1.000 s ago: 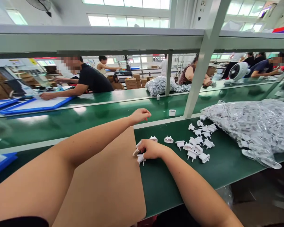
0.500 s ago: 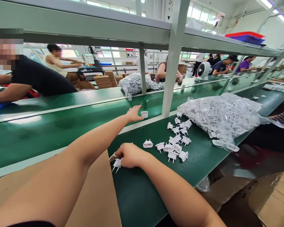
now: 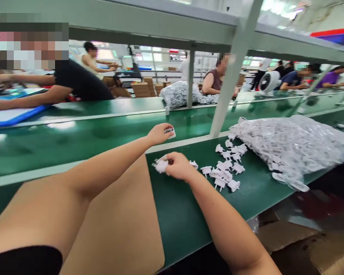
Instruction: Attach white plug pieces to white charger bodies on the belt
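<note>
Over the green conveyor, my left hand [image 3: 159, 133] is closed on a small white plastic housing [image 3: 171, 133] with a dark opening at its top. My right hand [image 3: 178, 165] pinches a white two-pin plug part [image 3: 161, 165] above the green worktop, its pins pointing left. Just right of my right hand, another white plug part [image 3: 193, 164] is partly hidden behind it. Beyond that lies a loose pile of white plug parts [image 3: 224, 168], several of them with pins showing.
A large clear bag of white parts [image 3: 286, 141] rests on the worktop at the right. Brown cardboard [image 3: 126, 225] lies under my left forearm. A metal post [image 3: 232, 76] rises from the conveyor edge. Across the belt, a person in a dark shirt [image 3: 80, 78] leans over a blue-edged tray [image 3: 20, 116].
My left hand has closed on the white housing that stood on the conveyor. My right hand has lifted the plug part up and forward. The view has shifted left.
</note>
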`<state>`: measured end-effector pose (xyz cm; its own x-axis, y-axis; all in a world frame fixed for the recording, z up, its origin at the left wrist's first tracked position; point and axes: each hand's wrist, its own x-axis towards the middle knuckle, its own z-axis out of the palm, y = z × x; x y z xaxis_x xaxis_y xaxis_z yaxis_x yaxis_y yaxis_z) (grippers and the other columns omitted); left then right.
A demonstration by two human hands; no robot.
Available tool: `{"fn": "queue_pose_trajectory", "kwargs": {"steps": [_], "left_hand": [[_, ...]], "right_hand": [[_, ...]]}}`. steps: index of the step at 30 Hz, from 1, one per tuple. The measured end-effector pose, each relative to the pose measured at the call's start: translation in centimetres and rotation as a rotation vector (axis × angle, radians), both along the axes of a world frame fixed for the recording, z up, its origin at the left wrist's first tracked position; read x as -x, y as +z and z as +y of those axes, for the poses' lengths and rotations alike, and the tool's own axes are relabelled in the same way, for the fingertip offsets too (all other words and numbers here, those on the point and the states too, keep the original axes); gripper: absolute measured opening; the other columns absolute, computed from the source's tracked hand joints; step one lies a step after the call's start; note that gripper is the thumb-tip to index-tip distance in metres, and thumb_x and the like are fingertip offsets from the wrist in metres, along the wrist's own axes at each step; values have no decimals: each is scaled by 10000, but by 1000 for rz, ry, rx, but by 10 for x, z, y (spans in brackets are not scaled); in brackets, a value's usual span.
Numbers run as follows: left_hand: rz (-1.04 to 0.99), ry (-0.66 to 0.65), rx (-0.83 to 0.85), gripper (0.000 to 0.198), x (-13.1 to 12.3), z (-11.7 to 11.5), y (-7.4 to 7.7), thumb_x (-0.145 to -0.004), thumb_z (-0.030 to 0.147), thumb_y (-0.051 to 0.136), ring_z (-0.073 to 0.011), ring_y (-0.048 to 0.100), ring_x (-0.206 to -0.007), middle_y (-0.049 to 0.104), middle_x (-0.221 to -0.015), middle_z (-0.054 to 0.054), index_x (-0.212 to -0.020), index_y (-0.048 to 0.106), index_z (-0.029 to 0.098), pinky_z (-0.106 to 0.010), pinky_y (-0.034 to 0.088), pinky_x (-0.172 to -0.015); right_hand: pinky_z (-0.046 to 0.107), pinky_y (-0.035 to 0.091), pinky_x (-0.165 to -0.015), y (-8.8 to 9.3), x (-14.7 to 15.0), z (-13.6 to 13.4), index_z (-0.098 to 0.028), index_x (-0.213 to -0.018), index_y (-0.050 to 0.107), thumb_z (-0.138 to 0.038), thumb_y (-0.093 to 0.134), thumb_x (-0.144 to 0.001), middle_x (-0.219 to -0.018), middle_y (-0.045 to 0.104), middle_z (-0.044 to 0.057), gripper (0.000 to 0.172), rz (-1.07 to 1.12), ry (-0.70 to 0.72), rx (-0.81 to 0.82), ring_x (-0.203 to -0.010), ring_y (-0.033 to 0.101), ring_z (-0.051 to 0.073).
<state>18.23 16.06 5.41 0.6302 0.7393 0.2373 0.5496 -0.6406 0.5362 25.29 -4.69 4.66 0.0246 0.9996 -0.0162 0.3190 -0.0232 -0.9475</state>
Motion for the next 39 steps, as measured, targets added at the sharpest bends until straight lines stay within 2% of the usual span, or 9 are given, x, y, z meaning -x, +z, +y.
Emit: {"fn": "queue_pose_trajectory", "kwargs": {"steps": [3,6,11,14,18,23,28,32,39], "left_hand": [[-45,16,2,426,75,-25,7,-871,415,687,-256,694,-1060,765,-1170,-62,-1231,730,191,-372,536,-1011],[-72,55,29,434,141,-64,6,-874,457,680,-265,696,-1082,764,-1190,-62,-1221,732,201,-382,535,-1012],[-92,16,16,415,196,-132,-10,-896,461,657,-268,715,-1068,772,-1190,-74,-1219,735,210,-381,547,-985],[-122,-43,22,413,201,-156,-23,-896,436,671,-265,714,-1044,773,-1156,-84,-1236,720,206,-410,535,-994],[-295,-21,134,625,202,-163,-40,-761,477,829,-270,672,-1074,710,-1217,-107,-1297,667,199,-400,548,-933],[-345,-21,265,347,202,-159,-54,-780,505,806,-196,598,-774,628,-837,-29,-863,701,184,-314,465,-673],[-378,-56,276,296,201,-156,-56,-778,450,816,-186,583,-770,615,-815,-20,-798,691,182,-311,448,-691],[-398,-84,249,243,201,-157,-54,-800,413,805,-217,626,-868,679,-857,-30,-833,710,192,-342,488,-810],[-366,-66,242,260,202,-158,-49,-800,449,797,-229,649,-865,706,-889,-38,-825,714,203,-357,512,-831]], "right_hand": [[216,490,-618,5,2,3,-168,-918,780,-136,716,-724,-749,731,-3,206,295,-158,37,-633,614,113],[239,573,-703,11,8,2,-181,-891,757,-167,757,-720,-829,769,27,171,506,-149,122,-709,678,126],[294,613,-791,7,25,-3,-190,-857,747,-304,889,-674,-889,782,56,259,554,-35,188,-797,720,160],[304,594,-780,-2,37,-5,-196,-833,749,-392,949,-596,-903,780,49,367,438,-19,70,-861,720,191],[334,580,-736,-13,51,-6,-202,-919,763,-467,932,-629,-978,795,69,428,267,-42,-90,-913,724,237],[443,561,-997,-23,66,-8,-228,-1051,776,-416,824,-797,-1082,789,67,320,57,-63,-317,-1027,726,246],[437,548,-1005,-20,77,-13,-270,-1057,785,-333,755,-888,-1060,773,49,183,-279,-47,-551,-1044,688,237],[430,551,-941,-16,78,-15,-278,-1061,781,-316,716,-919,-1026,774,49,161,-461,-11,-608,-1031,662,249],[426,522,-829,-6,80,-16,-264,-936,763,-266,651,-883,-859,728,59,124,-638,-29,-534,-948,601,278]]}}
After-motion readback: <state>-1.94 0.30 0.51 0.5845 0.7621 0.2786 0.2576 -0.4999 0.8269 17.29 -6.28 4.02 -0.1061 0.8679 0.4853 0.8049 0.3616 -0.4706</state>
